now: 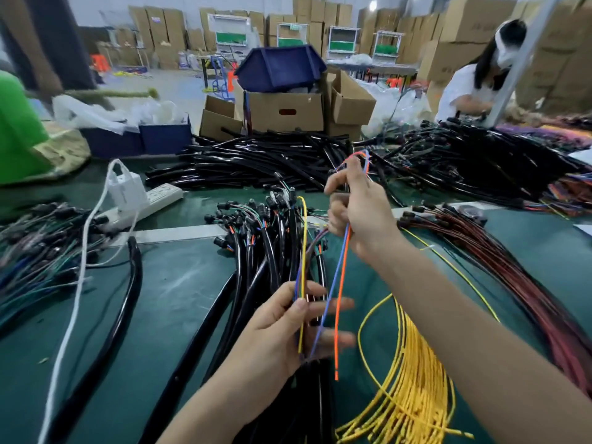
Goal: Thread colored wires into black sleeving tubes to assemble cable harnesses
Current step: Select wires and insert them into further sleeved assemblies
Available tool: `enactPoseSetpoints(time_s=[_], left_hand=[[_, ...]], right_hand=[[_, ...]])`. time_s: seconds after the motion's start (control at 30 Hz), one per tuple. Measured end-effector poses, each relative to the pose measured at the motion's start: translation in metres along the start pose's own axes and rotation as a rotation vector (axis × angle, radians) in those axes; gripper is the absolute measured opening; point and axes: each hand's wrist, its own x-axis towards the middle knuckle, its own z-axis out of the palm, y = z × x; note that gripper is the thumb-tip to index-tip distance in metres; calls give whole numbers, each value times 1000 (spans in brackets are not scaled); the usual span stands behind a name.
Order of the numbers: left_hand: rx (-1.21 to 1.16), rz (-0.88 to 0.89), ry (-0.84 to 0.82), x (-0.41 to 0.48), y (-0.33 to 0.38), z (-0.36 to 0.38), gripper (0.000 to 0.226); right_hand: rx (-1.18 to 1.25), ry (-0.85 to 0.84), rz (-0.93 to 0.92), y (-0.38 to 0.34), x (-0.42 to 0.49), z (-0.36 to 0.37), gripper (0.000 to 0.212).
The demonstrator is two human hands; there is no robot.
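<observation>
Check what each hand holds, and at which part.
Right hand grips the orange and blue wires near their upper ends. Left hand pinches the yellow, blue and brown wires near their lower ends, under the thumb.

left hand [275,331]: bare | right hand [362,213]: bare | forearms [464,322]: bare to frame edge

Bare surface [179,283] lay open between the thick black tube [136,283] and the harness bundle [272,245]; yellow wires [413,379] and red wires [528,286] crowded the right, a sleeving pile [256,161] blocked the back.
</observation>
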Motion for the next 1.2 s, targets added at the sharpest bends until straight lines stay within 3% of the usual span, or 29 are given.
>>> enactPoseSetpoints(time_s=[0.2, 0.37, 0.47, 0.67, 0.87, 1.07, 1.2], left_hand=[[-36, -27, 54, 1, 2, -1, 34], [-1, -24, 30, 0, -2, -2, 11], [14, 14, 28, 2, -7, -4, 17], [60, -42, -7, 2, -7, -7, 17], [100, -44, -10, 1, -5, -5, 18], [238, 8, -1, 3, -12, -8, 20], [341, 52, 41, 4, -15, -10, 23]], right_hand=[[-119, 54, -125, 20, 16, 0, 49], [-284, -110, -95, 15, 12, -13, 41], [-300, -134, -59, 8, 4, -44, 45], [-313, 127, 169, -2, -12, -118, 30], [-420, 291, 210, -1, -32, -153, 22], [-679, 129, 98, 17, -64, -128, 16], [-645, -10, 81, 33, -78, -99, 12]])
